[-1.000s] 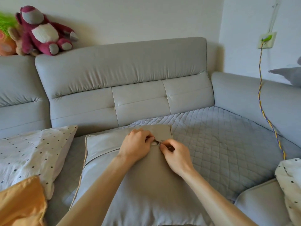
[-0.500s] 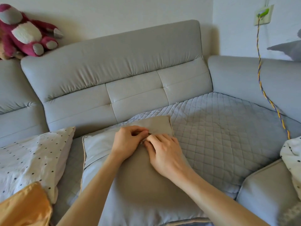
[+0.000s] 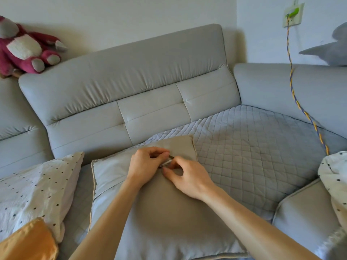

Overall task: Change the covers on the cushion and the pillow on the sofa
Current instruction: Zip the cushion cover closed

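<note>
Beige cushion (image 3: pixel 159 212), one; hands (image 3: pixel 148 164) (image 3: pixel 187 177), two

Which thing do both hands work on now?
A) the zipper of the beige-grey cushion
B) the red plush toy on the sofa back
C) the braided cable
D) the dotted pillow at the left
A: the left hand grips the cushion beside the zipper, which the right hand pinches.
</note>
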